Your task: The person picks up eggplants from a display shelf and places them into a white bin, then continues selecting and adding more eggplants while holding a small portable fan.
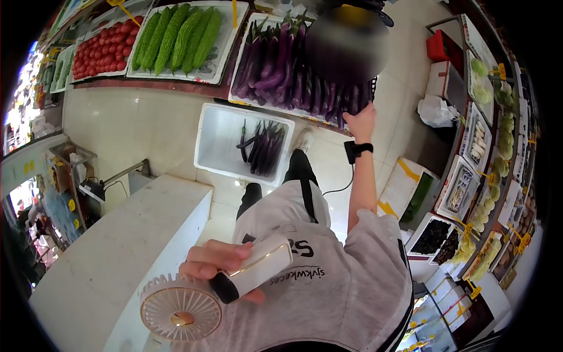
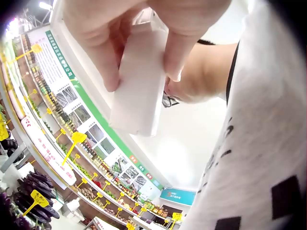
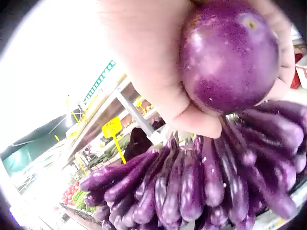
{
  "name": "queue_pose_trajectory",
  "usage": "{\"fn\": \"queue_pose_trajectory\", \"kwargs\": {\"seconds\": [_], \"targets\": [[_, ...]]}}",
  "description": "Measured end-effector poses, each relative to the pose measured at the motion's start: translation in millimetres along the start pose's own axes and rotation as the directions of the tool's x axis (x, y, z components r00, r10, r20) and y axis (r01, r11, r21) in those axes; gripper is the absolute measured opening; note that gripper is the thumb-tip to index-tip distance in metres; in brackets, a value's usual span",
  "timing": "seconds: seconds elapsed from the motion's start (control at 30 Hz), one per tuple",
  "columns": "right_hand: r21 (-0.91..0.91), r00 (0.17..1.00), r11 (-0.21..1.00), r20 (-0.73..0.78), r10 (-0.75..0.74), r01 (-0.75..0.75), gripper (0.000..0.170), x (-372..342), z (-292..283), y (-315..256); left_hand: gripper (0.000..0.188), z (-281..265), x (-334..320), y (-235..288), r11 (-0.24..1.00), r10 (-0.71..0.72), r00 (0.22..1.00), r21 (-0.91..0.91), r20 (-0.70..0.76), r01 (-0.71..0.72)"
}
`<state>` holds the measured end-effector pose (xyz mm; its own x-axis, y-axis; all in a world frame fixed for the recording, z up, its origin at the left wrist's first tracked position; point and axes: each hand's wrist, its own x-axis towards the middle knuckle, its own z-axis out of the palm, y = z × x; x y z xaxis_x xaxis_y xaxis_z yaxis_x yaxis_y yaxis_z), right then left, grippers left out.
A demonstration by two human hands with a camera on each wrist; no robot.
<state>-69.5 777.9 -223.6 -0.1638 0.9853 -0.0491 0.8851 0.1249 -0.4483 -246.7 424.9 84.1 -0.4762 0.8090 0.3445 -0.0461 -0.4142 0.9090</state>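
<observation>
At the right end of the eggplant display, my right hand [image 1: 362, 122] grips a long purple eggplant [image 3: 230, 57]. In the right wrist view its rounded end faces the camera, fingers and thumb wrapped round its sides. More eggplants [image 1: 287, 61] lie packed side by side in a white box just beside that hand. Close to my chest, my left hand [image 1: 217, 258] holds a small white handheld fan [image 1: 182, 314] with gold trim. Fingers and thumb pinch the fan's white handle [image 2: 139, 86] in the left wrist view.
On the floor, a white foam box [image 1: 220, 141] contains several thin dark eggplants [image 1: 267, 149]. Bitter melons [image 1: 176, 38] and tomatoes [image 1: 105, 50] fill trays left of the display. A white counter [image 1: 123, 246] stands at left; vegetable shelves [image 1: 487, 193] line the right.
</observation>
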Motion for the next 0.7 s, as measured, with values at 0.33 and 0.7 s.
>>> {"fn": "queue_pose_trajectory", "kwargs": {"seconds": [0.33, 0.7], "targets": [[-0.091, 0.972, 0.968, -0.009, 0.235, -0.235, 0.102, -7.7, 64.6, -18.0, 0.095, 9.8, -6.4, -12.6, 0.998, 0.05, 0.997, 0.044, -0.066, -0.047], [0.361, 0.959, 0.902, 0.236, 0.157, -0.236, 0.115, 15.0, 53.6, 4.8, 0.099, 4.9, -19.2, -11.7, 0.991, 0.094, 0.966, 0.111, -0.24, -0.069]]}}
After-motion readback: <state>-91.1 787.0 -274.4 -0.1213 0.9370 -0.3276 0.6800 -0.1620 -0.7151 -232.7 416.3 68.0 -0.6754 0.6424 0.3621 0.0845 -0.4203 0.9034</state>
